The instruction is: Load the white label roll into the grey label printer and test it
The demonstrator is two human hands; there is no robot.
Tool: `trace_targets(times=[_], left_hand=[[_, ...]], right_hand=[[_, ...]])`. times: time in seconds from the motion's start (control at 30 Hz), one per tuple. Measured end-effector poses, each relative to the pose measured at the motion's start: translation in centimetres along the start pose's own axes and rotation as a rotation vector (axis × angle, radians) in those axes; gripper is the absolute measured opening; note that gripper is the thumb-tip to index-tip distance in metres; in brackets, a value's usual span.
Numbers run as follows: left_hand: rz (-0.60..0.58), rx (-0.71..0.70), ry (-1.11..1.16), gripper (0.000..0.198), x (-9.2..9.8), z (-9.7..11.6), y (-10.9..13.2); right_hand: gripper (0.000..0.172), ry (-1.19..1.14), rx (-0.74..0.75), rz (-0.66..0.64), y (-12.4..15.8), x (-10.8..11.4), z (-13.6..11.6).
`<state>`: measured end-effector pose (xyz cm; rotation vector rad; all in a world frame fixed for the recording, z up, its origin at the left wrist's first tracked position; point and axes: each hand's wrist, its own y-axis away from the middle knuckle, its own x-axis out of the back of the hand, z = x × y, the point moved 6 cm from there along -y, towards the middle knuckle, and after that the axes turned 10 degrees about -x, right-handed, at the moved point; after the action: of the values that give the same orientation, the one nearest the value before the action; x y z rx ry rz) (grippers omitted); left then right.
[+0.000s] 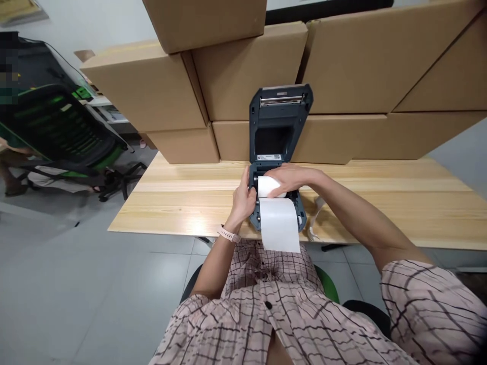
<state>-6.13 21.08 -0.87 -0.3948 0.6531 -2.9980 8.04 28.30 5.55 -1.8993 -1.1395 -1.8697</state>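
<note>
A dark grey label printer (281,126) stands on the wooden table with its lid raised and leaning back. In its bay lies a white paper roll (266,186), and a loose strip of its paper (279,223) hangs out over the front and past the table edge. My left hand (244,196) is closed around the printer's left side, its thumb near the roll's end. From the right, my right hand (291,178) reaches into the bay with its fingers curved over the roll. Part of the roll and the bay is hidden under that hand.
Cardboard boxes (350,61) are stacked behind the printer along the back of the table (182,197). A curled white strip (315,220) lies right of the printer by the front edge. At the left, a person sits by a black and green office chair (57,126).
</note>
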Motion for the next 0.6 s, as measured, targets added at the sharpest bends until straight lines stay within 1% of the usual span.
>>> trace_targets(times=[0.07,0.1,0.17,0.23,0.27,0.3,0.37,0.43,0.5,0.6], left_hand=[[0.01,0.035,-0.002,0.083,0.0,-0.1,0.0],[0.017,0.052,-0.002,0.083,0.1,-0.1,-0.1],[0.023,0.065,0.009,0.081,0.1,0.0,-0.1],[0.029,0.061,0.022,0.079,0.1,0.2,0.0],[0.031,0.057,0.028,0.078,0.2,0.3,0.0],[0.034,0.052,0.033,0.077,0.2,0.4,0.0],[0.043,0.044,0.035,0.076,0.2,0.4,0.1],[0.05,0.037,0.034,0.075,0.2,0.5,0.1],[0.06,0.032,0.037,0.072,0.2,0.4,0.1],[0.067,0.055,0.037,0.068,0.2,0.3,0.0]], right_hand=[[0.066,-0.007,-0.004,0.007,0.0,-0.1,0.2],[0.07,-0.026,0.004,0.045,0.3,0.1,0.2],[0.075,-0.103,0.074,0.179,1.8,0.3,-0.3],[0.071,-0.201,0.194,0.298,4.2,0.0,-1.4],[0.065,-0.232,0.249,0.315,5.5,-0.7,-2.1],[0.062,-0.242,0.276,0.307,6.7,-1.6,-2.9],[0.06,-0.228,0.25,0.299,8.8,-3.8,-4.1],[0.061,-0.21,0.191,0.357,10.2,-5.5,-5.3],[0.061,-0.202,0.16,0.443,11.3,-6.7,-6.4],[0.058,-0.174,0.138,0.543,11.9,-7.8,-7.8]])
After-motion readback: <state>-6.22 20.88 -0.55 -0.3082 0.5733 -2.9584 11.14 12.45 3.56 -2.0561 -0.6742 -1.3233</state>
